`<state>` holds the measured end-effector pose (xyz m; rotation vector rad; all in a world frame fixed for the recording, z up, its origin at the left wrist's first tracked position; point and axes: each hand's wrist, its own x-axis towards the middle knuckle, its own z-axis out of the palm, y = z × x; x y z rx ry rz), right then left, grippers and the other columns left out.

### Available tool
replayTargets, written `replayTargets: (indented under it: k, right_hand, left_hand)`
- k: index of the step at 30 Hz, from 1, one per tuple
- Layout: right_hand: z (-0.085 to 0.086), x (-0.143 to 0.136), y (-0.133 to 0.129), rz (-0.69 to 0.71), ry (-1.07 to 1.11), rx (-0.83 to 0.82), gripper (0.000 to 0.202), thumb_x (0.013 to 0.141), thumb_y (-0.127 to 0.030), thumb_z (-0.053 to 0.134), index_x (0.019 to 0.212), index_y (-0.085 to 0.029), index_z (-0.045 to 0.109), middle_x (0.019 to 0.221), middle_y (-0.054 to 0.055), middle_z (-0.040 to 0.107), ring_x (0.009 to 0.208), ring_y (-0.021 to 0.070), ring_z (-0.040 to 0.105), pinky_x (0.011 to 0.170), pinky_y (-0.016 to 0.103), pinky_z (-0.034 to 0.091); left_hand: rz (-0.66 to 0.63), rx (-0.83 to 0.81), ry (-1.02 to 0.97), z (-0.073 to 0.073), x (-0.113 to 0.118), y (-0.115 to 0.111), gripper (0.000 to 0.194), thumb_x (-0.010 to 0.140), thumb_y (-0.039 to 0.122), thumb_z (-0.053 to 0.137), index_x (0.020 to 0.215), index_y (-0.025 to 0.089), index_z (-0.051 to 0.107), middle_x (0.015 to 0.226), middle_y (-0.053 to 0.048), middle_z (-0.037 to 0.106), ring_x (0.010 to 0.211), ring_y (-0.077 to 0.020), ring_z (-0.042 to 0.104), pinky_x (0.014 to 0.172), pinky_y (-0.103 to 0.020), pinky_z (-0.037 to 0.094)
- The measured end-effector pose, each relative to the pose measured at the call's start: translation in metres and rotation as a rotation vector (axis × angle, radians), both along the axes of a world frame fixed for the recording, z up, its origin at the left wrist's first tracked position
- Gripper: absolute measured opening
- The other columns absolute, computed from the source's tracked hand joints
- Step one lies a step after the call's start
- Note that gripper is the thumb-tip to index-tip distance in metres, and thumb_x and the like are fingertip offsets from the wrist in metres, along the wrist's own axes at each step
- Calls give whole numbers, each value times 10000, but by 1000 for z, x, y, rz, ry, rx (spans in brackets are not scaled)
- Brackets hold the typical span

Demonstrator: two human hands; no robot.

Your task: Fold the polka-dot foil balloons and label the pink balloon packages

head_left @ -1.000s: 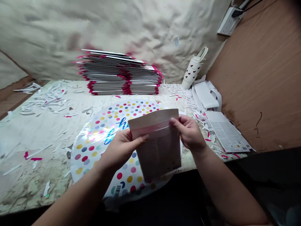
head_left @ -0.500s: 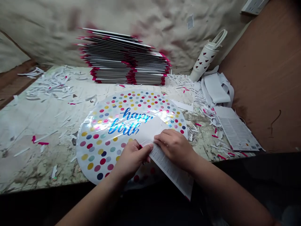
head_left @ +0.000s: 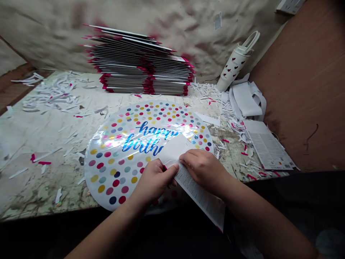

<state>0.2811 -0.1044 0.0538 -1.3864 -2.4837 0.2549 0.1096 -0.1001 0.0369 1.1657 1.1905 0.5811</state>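
Note:
Between my hands is a printed card sleeve (head_left: 201,196), with a white flap at its upper end and small text on its face. My left hand (head_left: 156,178) is closed on the sleeve's left edge, thumb on top. My right hand (head_left: 203,169) pinches the sleeve near the base of the flap; its fingertips hide exactly what they press. Beneath them lies a round foil balloon (head_left: 107,169), flat and clear-white with coloured dots and blue "happy birth…" lettering. The sleeve covers part of the lettering.
A tall stack of folded cards with pink edges (head_left: 145,72) stands at the back. To the right are a white tumbler with hearts (head_left: 233,70), a white paper roll (head_left: 246,99) and another printed card (head_left: 271,145). Paper strips (head_left: 54,93) litter the worktable (head_left: 24,190).
Both hands and the sleeve sit slightly further right over the balloon, showing a little more lettering. The view has shifted slightly. The grip looks the same.

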Motion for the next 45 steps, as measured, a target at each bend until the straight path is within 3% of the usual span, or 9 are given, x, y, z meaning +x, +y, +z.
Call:
replayTargets:
  k: [7, 11, 15, 20, 25, 30, 33, 37, 45]
  right_hand:
    - [-9, -3, 5, -78, 202, 81, 161, 818, -104, 436, 791, -143, 590, 763, 68, 615, 721, 175, 555, 650, 273, 424]
    - [2, 60, -4, -348, 405, -28, 142, 853, -200, 452, 851, -187, 594, 811, 36, 634, 737, 151, 583, 664, 253, 452]
    - [12, 133, -30, -495, -51, -136, 191, 734, -96, 451, 754, -208, 604, 790, 36, 646, 726, 187, 597, 648, 295, 459]
    - [4, 81, -37, -317, -72, 4, 164, 731, -152, 462, 785, -195, 611, 1011, 92, 623, 1005, 258, 543, 835, 395, 455]
    - [-20, 2, -8, -63, 110, 234, 452, 763, -132, 451, 1208, -113, 525, 1177, 159, 558, 1106, 277, 484, 908, 449, 428]
    - [-37, 13, 20, 196, 412, 316, 287, 819, -128, 453, 1026, -198, 638, 999, 65, 658, 999, 207, 541, 894, 402, 446]
    - [-50, 19, 13, 229, 277, 355, 289, 817, -118, 453, 1037, -180, 629, 1090, 88, 644, 1048, 233, 532, 925, 459, 413]
    - [-67, 14, -19, 280, 50, 423, 225, 840, -132, 457, 976, -107, 635, 1069, 146, 646, 1051, 262, 547, 869, 422, 463]
    - [-56, 8, -24, -130, 139, -102, 206, 871, -253, 476, 747, -163, 614, 797, 62, 623, 734, 168, 567, 659, 307, 485]
  left_hand:
    - [-13, -62, -47, -4, 5, -2, 295, 751, 370, 593, 589, 124, 592, 459, -11, 576, 417, -105, 498, 445, -206, 385]
    - [74, -85, -82, -9, -7, 4, 233, 734, 343, 616, 681, 116, 613, 461, -12, 587, 428, -106, 519, 446, -193, 396]
    - [254, -176, -143, -7, -16, 10, 162, 714, 246, 608, 644, 101, 598, 438, -19, 571, 394, -92, 496, 402, -176, 370]
    - [440, -305, -329, -5, 9, 2, 63, 706, 143, 578, 729, 88, 596, 612, -61, 641, 548, -117, 595, 525, -192, 480]
    - [139, 45, -271, -3, 2, -4, 312, 728, 273, 648, 1003, 151, 563, 818, -57, 650, 745, -179, 635, 701, -302, 531]
    - [220, 1110, 481, -6, -56, 18, 491, 723, 188, 659, 1177, 256, 484, 1267, -98, 499, 1184, -293, 459, 979, -483, 381]
    - [-330, 1435, 684, -24, -71, 23, 370, 821, 122, 509, 1161, 264, 537, 1259, -63, 548, 1222, -268, 440, 1049, -501, 292]
    - [-615, 1474, 738, -52, -66, 6, 347, 854, 114, 408, 1174, 132, 542, 1193, -136, 598, 1143, -268, 523, 910, -388, 472]
    - [-504, 1008, 637, -40, -44, 10, 185, 881, 277, 447, 862, 179, 604, 893, -62, 661, 874, -203, 596, 790, -344, 480]
